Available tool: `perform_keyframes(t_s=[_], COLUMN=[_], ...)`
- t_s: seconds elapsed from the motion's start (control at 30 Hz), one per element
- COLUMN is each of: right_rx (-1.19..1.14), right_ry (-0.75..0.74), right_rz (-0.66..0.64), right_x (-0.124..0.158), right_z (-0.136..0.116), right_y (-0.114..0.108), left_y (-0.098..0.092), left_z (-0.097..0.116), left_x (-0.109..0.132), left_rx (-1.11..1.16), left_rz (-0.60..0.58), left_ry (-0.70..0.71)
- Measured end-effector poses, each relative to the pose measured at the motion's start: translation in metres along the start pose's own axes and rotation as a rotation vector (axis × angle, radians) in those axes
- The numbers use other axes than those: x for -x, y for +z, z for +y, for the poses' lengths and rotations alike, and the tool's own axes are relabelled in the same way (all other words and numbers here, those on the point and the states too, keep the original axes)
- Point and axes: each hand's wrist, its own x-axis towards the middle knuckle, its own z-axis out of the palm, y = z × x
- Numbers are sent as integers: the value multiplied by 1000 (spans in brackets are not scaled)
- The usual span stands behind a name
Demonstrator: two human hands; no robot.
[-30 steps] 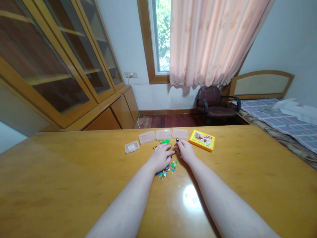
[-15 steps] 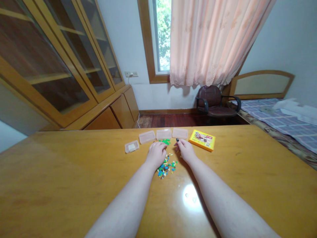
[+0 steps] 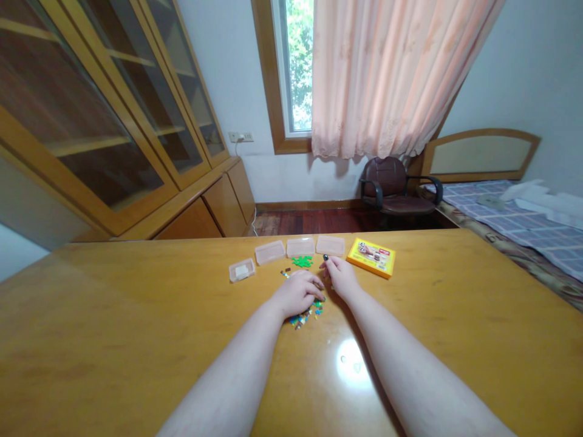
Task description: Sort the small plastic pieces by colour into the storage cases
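Observation:
My left hand (image 3: 298, 293) lies palm down on a pile of small coloured bricks (image 3: 306, 314) on the wooden table (image 3: 136, 315), its fingers curled over the pieces. Whether it grips any is hidden. My right hand (image 3: 340, 276) rests just to the right, fingers bent with dark nails showing, thumb and forefinger pinched near the table. A small heap of green bricks (image 3: 302, 261) lies beyond my left hand, with a few loose dark pieces (image 3: 286, 272) beside it.
Three clear plastic boxes (image 3: 300, 247) stand in a row at the table's far side, a fourth (image 3: 242, 270) to the left with something white in it. A yellow box (image 3: 371, 257) lies right of my hands. Beyond are a chair, cabinets and a bed.
My left hand went forward to the green heap half a second ago, then drew back towards me onto the mixed pile. The green bricks now show uncovered. My right hand has barely moved.

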Motion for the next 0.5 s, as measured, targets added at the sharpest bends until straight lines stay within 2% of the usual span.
perform_keyframes(t_s=[0.2, 0.43, 0.5], right_rx=[12, 39, 38], right_ry=[-6, -19, -13], right_rz=[1, 8, -1], right_x=[1, 2, 2], right_z=[-6, -8, -7], right_y=[-1, -2, -2], left_y=[2, 8, 6], left_z=[-1, -8, -8], left_x=[0, 1, 1], left_rx=[-93, -256, -258], left_rz=[-4, 123, 159], left_ry=[-68, -376, -409])
